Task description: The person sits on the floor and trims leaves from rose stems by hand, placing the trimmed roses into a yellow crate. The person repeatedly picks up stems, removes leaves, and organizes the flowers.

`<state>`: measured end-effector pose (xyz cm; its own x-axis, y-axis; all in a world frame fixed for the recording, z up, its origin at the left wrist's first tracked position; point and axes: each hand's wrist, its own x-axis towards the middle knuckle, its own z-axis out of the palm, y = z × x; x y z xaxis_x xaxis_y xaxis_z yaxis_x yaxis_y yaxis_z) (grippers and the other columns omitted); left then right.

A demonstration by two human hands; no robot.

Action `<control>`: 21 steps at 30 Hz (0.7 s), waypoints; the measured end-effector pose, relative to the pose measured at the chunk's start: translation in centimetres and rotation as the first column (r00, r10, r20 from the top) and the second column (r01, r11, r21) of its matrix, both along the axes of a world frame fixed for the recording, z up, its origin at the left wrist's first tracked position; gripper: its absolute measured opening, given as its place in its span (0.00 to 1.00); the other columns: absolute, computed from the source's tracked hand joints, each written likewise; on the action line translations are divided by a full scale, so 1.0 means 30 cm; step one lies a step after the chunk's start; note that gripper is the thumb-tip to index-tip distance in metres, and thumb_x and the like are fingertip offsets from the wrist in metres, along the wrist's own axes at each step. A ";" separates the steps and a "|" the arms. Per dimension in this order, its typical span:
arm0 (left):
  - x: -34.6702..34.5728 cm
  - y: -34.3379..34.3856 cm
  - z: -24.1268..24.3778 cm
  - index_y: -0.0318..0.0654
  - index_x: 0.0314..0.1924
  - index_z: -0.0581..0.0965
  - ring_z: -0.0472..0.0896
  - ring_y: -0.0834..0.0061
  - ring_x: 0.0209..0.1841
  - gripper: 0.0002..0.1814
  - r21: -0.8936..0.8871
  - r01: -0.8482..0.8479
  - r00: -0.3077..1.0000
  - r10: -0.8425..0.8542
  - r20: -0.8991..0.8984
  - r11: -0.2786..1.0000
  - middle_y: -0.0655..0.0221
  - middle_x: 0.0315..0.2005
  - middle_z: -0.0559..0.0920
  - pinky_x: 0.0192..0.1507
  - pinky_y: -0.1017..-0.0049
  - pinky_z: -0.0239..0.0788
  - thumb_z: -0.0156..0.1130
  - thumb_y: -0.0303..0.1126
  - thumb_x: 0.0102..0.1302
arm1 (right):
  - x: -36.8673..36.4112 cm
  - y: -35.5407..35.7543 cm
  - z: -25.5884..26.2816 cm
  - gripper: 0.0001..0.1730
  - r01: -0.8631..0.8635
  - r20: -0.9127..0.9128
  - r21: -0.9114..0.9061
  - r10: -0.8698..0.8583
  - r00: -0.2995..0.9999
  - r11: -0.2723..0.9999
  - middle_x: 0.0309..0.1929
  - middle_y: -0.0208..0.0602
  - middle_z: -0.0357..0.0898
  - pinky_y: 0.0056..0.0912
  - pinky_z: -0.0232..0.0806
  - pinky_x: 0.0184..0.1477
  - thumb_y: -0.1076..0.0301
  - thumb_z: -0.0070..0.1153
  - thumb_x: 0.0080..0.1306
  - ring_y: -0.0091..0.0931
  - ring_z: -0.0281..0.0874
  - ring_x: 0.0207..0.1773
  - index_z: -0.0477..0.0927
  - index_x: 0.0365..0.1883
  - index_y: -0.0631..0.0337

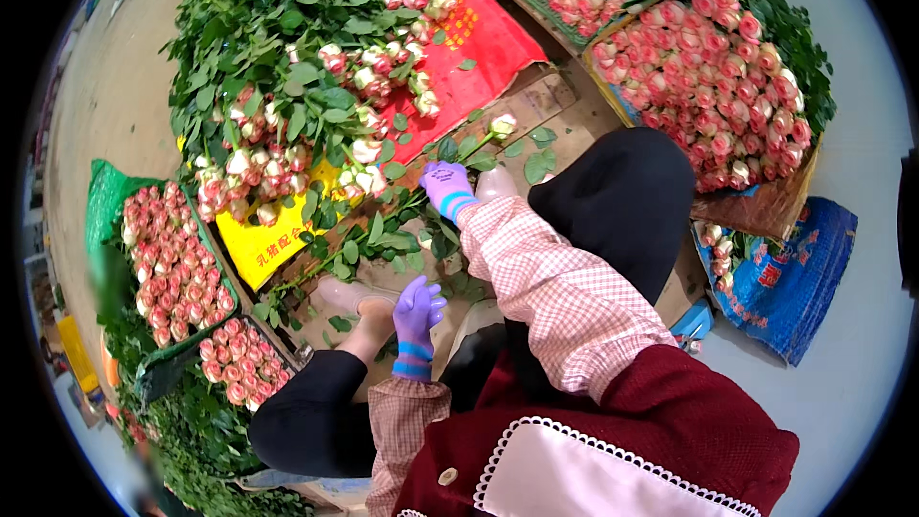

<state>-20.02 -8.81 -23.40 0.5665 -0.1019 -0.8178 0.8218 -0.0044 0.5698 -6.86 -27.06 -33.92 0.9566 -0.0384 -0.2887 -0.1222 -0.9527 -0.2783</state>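
My right hand (446,188), in a purple knitted glove, is closed around a long rose stem. Its white-pink bloom (502,126) lies above the hand, and leaves (468,151) show between the two. In a like glove, my left hand (418,309) is raised over the floor near my left shoe (352,294), its fingers partly bent and apart, touching no stem. Between the hands and further left lie leafy stems (388,230). Beyond them, a large heap of cut roses (287,86) rests on a red sack (467,57) and a yellow sack (280,237).
Packed pink roses (711,86) stand at the upper right, with a blue woven sack (797,280) below. More bundled roses (179,266) are at the left, in green wrapping. Loose leaves (538,158) lie on the floor by my right knee.
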 end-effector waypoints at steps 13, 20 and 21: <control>-0.003 -0.004 -0.005 0.41 0.54 0.69 0.75 0.84 0.30 0.18 -0.003 -0.006 0.999 0.006 0.051 1.000 0.73 0.37 0.78 0.28 0.85 0.65 0.51 0.37 0.65 | 0.014 -0.044 -0.046 0.14 -0.047 0.048 0.072 0.044 0.998 0.996 0.40 0.35 0.76 0.38 0.67 0.46 0.70 0.50 0.51 0.35 0.74 0.44 0.80 0.36 0.47; -0.005 -0.009 -0.031 0.42 0.53 0.70 0.74 0.86 0.28 0.18 -0.033 -0.040 0.998 0.041 0.055 0.999 0.73 0.36 0.79 0.27 0.85 0.65 0.53 0.38 0.64 | 0.010 -0.016 -0.023 0.13 -0.069 0.020 -0.033 0.069 0.997 0.997 0.43 0.36 0.75 0.37 0.67 0.46 0.71 0.47 0.55 0.34 0.73 0.46 0.79 0.38 0.48; -0.004 -0.012 -0.028 0.42 0.53 0.70 0.74 0.86 0.28 0.18 -0.044 -0.038 0.997 0.040 0.068 0.998 0.73 0.36 0.79 0.27 0.85 0.65 0.53 0.38 0.64 | 0.010 -0.018 -0.017 0.14 -0.070 -0.003 -0.065 0.070 0.998 0.995 0.44 0.35 0.74 0.37 0.66 0.47 0.71 0.46 0.56 0.33 0.73 0.47 0.79 0.39 0.48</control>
<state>-20.13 -9.18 -24.23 0.6258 -0.1122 -0.7718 0.7794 0.0521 0.6244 -6.57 -27.59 -34.43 0.9573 0.0104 -0.2890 -0.0545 -0.9750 -0.2154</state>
